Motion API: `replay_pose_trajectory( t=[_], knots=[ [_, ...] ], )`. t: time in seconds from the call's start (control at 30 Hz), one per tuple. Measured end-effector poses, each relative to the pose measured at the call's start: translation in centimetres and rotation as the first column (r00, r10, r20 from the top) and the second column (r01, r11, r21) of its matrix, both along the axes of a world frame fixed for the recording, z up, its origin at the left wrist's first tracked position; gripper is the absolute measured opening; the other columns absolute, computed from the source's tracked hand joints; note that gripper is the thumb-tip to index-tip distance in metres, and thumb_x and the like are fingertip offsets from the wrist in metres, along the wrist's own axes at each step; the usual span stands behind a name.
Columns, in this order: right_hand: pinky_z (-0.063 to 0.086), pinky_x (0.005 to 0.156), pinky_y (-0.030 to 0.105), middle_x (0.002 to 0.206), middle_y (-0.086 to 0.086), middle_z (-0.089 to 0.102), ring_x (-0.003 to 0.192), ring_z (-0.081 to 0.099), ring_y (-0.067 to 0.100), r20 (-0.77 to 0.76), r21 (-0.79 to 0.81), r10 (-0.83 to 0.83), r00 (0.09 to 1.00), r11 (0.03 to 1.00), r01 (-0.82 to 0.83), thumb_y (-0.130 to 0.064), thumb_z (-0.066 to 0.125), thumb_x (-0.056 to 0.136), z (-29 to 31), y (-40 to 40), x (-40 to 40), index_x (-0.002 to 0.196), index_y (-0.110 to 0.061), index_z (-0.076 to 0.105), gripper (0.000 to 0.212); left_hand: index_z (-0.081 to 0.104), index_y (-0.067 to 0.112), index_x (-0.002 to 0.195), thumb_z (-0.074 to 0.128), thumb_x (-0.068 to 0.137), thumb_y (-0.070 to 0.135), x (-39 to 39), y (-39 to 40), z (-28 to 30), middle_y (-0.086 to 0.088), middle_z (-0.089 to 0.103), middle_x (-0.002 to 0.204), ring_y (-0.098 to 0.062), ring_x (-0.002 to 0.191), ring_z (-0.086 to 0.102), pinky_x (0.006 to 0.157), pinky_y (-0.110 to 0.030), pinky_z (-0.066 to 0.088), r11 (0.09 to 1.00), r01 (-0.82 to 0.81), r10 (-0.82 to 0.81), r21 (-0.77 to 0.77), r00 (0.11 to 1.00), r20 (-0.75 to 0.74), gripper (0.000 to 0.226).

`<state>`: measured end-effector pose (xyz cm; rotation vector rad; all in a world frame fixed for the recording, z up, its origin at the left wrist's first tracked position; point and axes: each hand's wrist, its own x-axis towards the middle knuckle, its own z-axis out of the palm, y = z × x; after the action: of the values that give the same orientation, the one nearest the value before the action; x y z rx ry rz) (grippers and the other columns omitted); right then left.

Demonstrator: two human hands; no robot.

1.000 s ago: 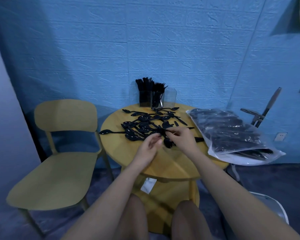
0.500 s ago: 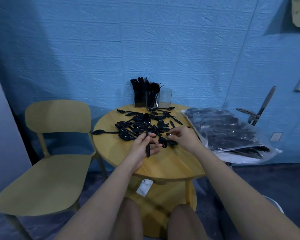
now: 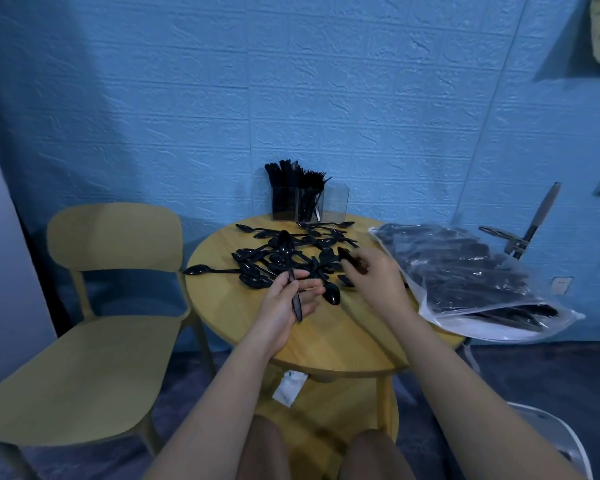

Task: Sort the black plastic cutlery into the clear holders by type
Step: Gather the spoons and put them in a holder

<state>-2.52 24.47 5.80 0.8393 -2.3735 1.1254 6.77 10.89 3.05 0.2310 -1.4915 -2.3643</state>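
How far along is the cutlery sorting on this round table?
Partly done: two clear holders already stand packed with black cutlery, and a third looks empty. In hand: the left hand holds a spoon and the right hand grips another piece. Left: the spoon pile on the table.

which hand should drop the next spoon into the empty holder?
Left, probably. The left hand already holds a spoon upright; the right hand is only now pinching one off the pile, though it sits nearer the empty holder.

Head view, downward over table (image 3: 326, 348)
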Motion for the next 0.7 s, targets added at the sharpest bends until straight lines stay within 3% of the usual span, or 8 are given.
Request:
replay_pose_trajectory(
  t=[0.17,0.3,0.4,0.47,0.53,0.63,0.7],
  knots=[
    [0.032,0.059,0.023,0.07,0.0,0.047,0.063,0.039,0.008,0.069,-0.158,0.105,0.992,0.983,-0.093,-0.019,0.062,0.086,2.2,-2.6,0.1,0.069,-0.007,0.051,0.023,0.057,0.014,0.102,0.034,0.103,0.01,-0.2,0.3,-0.2,-0.004,0.072,0.099,-0.016,0.094,0.069,0.078,-0.026,0.054,0.992,-0.005,0.008,-0.123,1.0,0.021,0.023],
    [0.034,0.054,0.029,0.054,0.006,0.043,0.05,0.04,0.016,0.286,-0.306,0.279,0.917,0.933,-0.188,-0.021,0.064,0.085,2.7,-4.8,-0.3,0.072,0.002,0.047,0.032,0.057,0.015,0.106,0.034,0.103,0.011,-0.3,0.1,-0.4,-0.002,0.072,0.102,-0.014,0.096,0.068,0.083,-0.026,0.052,0.99,0.017,-0.012,-0.14,0.999,0.035,0.024],
    [0.038,0.044,0.021,0.051,0.003,0.048,0.04,0.042,0.01,0.337,-0.354,0.381,0.861,0.899,-0.258,-0.027,0.067,0.087,2.8,-5.4,-0.2,0.073,-0.008,0.05,0.028,0.056,0.011,0.112,0.034,0.103,0.013,-0.1,0.0,-0.4,-0.004,0.073,0.09,-0.019,0.082,0.069,0.076,-0.033,0.053,0.992,0.054,-0.051,-0.113,0.998,0.026,0.024],
    [0.039,0.045,0.018,0.054,-0.003,0.051,0.041,0.044,0.005,0.329,-0.341,0.415,0.848,0.89,-0.303,-0.03,0.065,0.088,2.4,-5.6,-0.4,0.078,-0.013,0.057,0.022,0.056,0.011,0.115,0.033,0.104,0.017,0.1,-0.1,-0.3,-0.003,0.069,0.078,-0.015,0.065,0.063,0.065,-0.032,0.052,0.993,0.075,-0.071,-0.095,0.997,0.04,0.026],
    [0.04,0.052,0.019,0.057,-0.014,0.056,0.046,0.046,0.0,0.294,-0.291,0.419,0.859,0.895,-0.337,-0.027,0.064,0.089,1.6,-5.9,-1.0,0.079,-0.022,0.061,0.012,0.055,0.011,0.114,0.031,0.104,0.023,0.2,-0.2,-0.3,0.0,0.058,0.065,-0.01,0.052,0.047,0.052,-0.025,0.041,0.992,0.049,-0.042,-0.114,0.998,0.055,0.029],
    [0.045,0.061,0.022,0.076,-0.017,0.062,0.059,0.053,0.0,0.202,-0.19,0.438,0.876,0.895,-0.404,-0.015,0.064,0.089,0.6,-6.4,-1.5,0.08,-0.031,0.062,0.019,0.054,0.013,0.106,0.032,0.103,0.034,0.0,-0.2,-0.3,0.003,0.038,0.061,-0.006,0.047,0.03,0.044,-0.02,0.027,0.986,0.01,0.0,-0.164,0.998,0.058,0.031],
    [0.043,0.061,0.012,0.078,-0.02,0.063,0.065,0.056,-0.003,0.182,-0.153,0.468,0.865,0.882,-0.446,-0.012,0.063,0.09,0.3,-6.5,-1.7,0.083,-0.032,0.062,0.021,0.053,0.014,0.104,0.036,0.101,0.035,-0.1,-0.2,-0.4,0.006,0.033,0.06,-0.003,0.046,0.027,0.042,-0.018,0.024,0.979,0.01,0.003,-0.205,0.998,0.063,0.028]
  ],
)
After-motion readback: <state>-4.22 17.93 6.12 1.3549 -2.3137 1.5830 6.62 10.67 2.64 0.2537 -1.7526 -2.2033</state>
